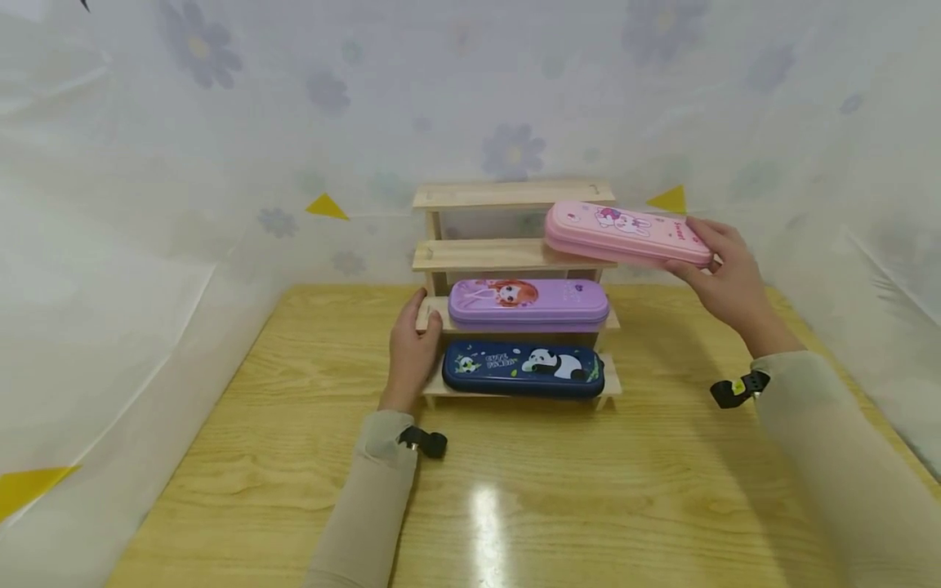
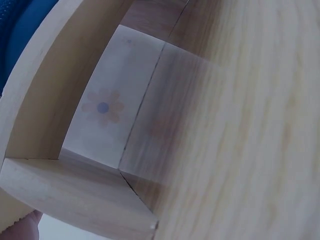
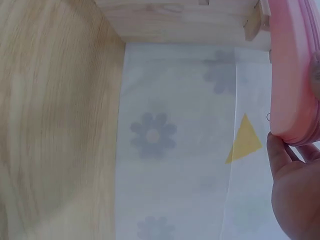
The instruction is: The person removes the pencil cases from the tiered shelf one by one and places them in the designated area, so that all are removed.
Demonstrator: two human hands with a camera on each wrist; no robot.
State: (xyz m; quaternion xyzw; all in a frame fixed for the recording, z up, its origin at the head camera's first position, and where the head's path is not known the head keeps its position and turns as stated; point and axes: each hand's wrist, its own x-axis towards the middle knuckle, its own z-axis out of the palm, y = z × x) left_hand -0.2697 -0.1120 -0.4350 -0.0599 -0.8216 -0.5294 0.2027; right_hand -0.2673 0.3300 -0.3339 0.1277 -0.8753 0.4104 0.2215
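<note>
A pink pencil case (image 1: 625, 233) with a bunny print is held up by its right end in my right hand (image 1: 728, 278), thumb below and fingers on top. Its left end overlaps the second tier from the top of a wooden step rack (image 1: 478, 255). In the right wrist view, fingertips press the end of the pink case (image 3: 290, 75). My left hand (image 1: 413, 351) grips the rack's left edge, beside a purple pencil case (image 1: 528, 304) with a girl print. On the lowest tier lies a navy pencil case (image 1: 522, 369) with pandas.
The rack stands at the back of a wood-grain table (image 1: 559, 490). Behind it hangs a pale flowered sheet (image 1: 441, 98) with yellow triangles, and similar sheeting closes in both sides.
</note>
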